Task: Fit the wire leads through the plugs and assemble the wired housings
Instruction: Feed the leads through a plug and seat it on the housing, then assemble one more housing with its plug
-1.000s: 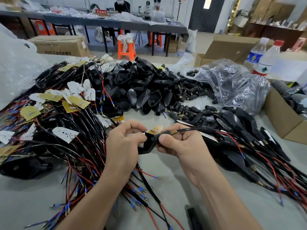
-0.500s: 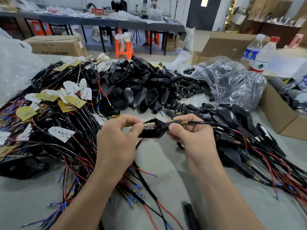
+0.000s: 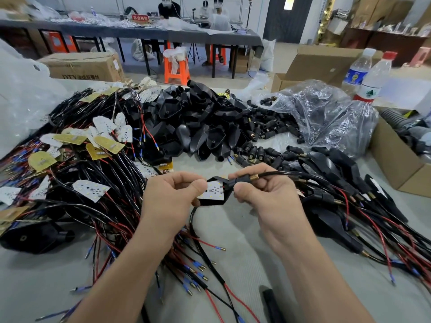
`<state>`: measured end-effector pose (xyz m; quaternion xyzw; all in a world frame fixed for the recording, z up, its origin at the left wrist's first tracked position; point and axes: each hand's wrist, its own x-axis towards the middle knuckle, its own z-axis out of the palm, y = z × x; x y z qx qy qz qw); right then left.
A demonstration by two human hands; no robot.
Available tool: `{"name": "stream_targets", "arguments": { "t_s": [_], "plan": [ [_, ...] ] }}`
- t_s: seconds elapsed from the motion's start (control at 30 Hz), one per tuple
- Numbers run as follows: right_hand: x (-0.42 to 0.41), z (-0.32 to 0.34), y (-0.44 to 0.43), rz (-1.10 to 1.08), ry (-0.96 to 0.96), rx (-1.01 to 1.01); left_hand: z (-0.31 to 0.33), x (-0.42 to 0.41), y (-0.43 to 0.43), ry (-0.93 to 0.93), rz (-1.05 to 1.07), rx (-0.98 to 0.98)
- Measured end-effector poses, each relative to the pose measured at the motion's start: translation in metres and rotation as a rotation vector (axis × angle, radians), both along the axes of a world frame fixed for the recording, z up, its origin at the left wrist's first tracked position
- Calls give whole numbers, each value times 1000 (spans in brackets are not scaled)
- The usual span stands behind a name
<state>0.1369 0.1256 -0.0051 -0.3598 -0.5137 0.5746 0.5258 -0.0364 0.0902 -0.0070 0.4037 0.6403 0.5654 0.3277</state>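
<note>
Housing [image 3: 210, 202] held just above the tabletop [image 3: 245, 229], between both hands, with the LED board [image 3: 213, 191] lying face-up in its mouth. Left hand [image 3: 172, 197] pinches the wide end with thumb and forefinger. Right hand [image 3: 268, 194] grips the neck at the plug [image 3: 253, 177], fingers curled, cable [image 3: 279, 174] trailing right. To finish well, probably: steady the neck, press the board flat and square, and ease slack out gently so no wire is trapped.
</note>
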Motion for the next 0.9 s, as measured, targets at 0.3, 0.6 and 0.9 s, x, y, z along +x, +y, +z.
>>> {"name": "stream_targets", "arguments": {
  "t_s": [0.3,0.6,0.9],
  "plan": [
    [4,2,3,24,196,-83,-2,4,4,-255,-164,-46],
    [3,3,-2,54,112,-102,0,13,-2,-401,-256,21],
    [-4,6,-3,-36,-1,-60,1,15,0,-413,-293,28]
  ]
}}
